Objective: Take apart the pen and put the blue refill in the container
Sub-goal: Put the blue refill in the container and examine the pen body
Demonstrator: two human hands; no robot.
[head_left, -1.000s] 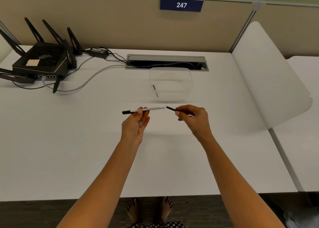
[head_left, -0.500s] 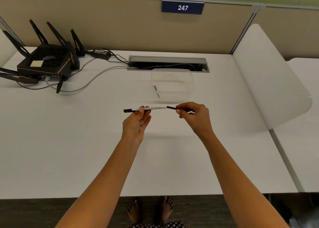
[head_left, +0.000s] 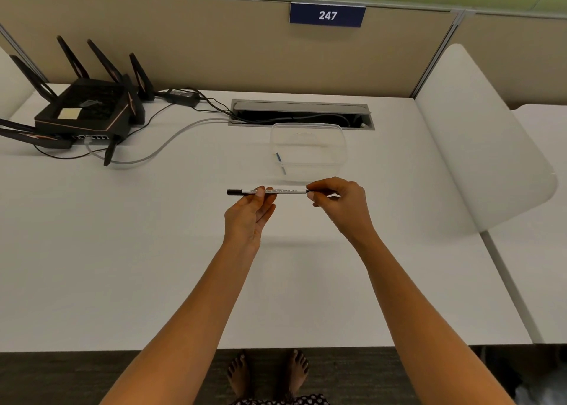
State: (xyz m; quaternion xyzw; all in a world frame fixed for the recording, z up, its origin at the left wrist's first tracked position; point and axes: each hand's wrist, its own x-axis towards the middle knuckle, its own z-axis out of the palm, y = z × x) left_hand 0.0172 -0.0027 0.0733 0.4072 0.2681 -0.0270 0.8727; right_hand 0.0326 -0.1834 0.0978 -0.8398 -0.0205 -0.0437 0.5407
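Note:
A white pen (head_left: 285, 191) with a black left end is held level above the white desk. My left hand (head_left: 249, 216) pinches its barrel near the left end. My right hand (head_left: 339, 203) is closed around the black piece at the pen's right end, which meets the barrel and is mostly hidden by my fingers. Just beyond the pen stands a clear plastic container (head_left: 340, 142). A thin blue refill (head_left: 280, 162) lies inside it along the left wall.
A black router (head_left: 89, 113) with several antennas and its cables sits at the back left. A cable slot (head_left: 300, 113) is cut into the desk behind the container. A white divider panel (head_left: 478, 141) stands at the right.
The black piece in my right hand was apart from the barrel a second ago; it has moved left and now meets the barrel's right end. Both hands rose slightly toward the container.

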